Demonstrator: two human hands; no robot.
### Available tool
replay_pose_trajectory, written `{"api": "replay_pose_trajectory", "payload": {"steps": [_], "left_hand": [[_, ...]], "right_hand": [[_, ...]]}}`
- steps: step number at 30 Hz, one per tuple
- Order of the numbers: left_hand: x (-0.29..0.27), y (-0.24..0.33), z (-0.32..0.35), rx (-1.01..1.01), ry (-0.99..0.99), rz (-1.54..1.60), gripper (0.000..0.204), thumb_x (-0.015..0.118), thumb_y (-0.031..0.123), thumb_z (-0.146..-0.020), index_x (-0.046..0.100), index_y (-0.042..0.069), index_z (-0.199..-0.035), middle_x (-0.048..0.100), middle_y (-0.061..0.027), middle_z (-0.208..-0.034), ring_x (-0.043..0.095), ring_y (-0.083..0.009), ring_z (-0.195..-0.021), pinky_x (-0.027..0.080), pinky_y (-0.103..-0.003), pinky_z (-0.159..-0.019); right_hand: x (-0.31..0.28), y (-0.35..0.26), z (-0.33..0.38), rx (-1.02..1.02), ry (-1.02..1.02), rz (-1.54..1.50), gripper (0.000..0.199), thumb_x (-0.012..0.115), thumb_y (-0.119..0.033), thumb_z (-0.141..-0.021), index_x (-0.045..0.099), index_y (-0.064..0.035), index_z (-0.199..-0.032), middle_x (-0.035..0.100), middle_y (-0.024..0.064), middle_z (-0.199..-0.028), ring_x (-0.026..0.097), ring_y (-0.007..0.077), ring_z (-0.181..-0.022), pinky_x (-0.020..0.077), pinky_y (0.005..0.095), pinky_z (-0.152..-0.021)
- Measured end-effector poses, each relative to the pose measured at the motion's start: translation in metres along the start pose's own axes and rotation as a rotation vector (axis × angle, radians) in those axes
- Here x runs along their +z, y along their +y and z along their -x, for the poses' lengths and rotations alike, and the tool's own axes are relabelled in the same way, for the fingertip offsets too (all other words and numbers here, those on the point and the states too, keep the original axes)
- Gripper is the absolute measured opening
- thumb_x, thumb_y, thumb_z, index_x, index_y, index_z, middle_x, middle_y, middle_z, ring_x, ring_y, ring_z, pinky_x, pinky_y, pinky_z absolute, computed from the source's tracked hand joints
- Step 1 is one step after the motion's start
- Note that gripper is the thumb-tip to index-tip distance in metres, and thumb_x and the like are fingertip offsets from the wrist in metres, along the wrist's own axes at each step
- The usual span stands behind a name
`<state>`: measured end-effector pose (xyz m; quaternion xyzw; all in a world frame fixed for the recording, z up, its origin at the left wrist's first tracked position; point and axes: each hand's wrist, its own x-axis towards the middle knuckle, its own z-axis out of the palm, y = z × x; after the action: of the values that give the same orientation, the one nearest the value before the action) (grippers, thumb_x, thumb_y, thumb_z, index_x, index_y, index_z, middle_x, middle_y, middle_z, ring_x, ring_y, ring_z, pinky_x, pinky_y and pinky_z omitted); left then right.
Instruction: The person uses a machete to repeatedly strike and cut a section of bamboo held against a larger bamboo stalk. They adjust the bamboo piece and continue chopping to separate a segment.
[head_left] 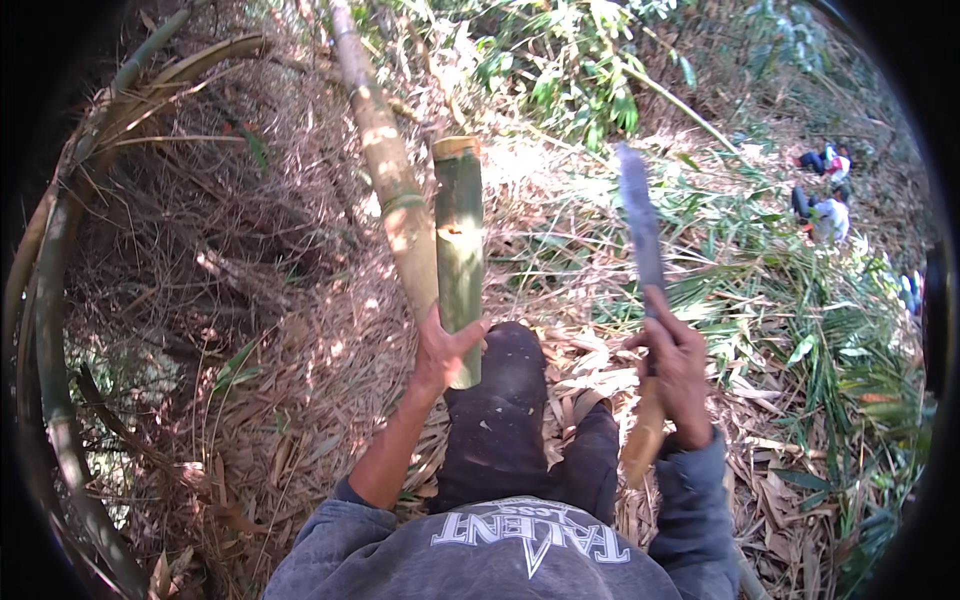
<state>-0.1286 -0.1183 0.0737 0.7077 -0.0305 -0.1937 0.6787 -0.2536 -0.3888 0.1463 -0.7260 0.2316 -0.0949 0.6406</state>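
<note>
Left hand point(443, 352) is curled around the lower part of a short green bamboo section point(460, 225), thumb across its front, likely to keep it upright before the raised knee point(500, 400), with a long bamboo pole point(385, 165) slanting just alongside. Right hand point(676, 362) is closed on a long knife point(641, 215) near where blade meets handle, blade up and well apart from the bamboo, probably for control and leg clearance. Left fingers are mostly hidden behind the section, pole's lower end unclear at that hand, upper end cut off, knife blurred
</note>
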Motion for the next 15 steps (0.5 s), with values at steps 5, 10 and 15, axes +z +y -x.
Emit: {"api": "replay_pose_trajectory", "payload": {"steps": [5,10,15], "left_hand": [[0.066,0.007,0.042,0.497,0.075,-0.396,0.047,0.078,0.017,-0.078,0.054,-0.002,-0.114,0.066,-0.0104,-0.090,0.065,-0.0203,-0.077,0.053,-0.033,-0.072],[0.092,0.001,0.078,0.522,0.101,-0.398,0.052,0.081,0.021,-0.074,0.055,0.001,-0.114,0.068,-0.0217,-0.088,0.071,-0.0359,-0.084,0.055,-0.042,-0.069],[0.093,-0.003,0.091,0.583,0.161,-0.556,0.053,0.082,0.020,-0.073,0.056,0.001,-0.116,0.069,-0.0214,-0.090,0.070,-0.0372,-0.084,0.055,-0.044,-0.072]], "right_hand": [[0.030,-0.014,0.005,-0.073,-0.075,-0.207,0.050,0.071,-0.024,-0.091,0.058,0.0009,-0.132,0.066,0.0047,-0.071,0.054,0.0060,-0.049,0.0416,0.0208,-0.044],[0.028,-0.024,0.028,-0.086,-0.145,-0.320,0.040,0.076,-0.019,-0.086,0.065,0.0083,-0.114,0.066,0.0063,-0.071,0.056,0.0068,-0.050,0.0413,0.0218,-0.043],[0.010,-0.014,0.044,-0.110,-0.117,-0.318,0.019,0.071,-0.014,-0.089,0.070,0.0049,-0.091,0.063,0.0044,-0.068,0.056,0.0085,-0.049,0.0439,0.0225,-0.042]]}}
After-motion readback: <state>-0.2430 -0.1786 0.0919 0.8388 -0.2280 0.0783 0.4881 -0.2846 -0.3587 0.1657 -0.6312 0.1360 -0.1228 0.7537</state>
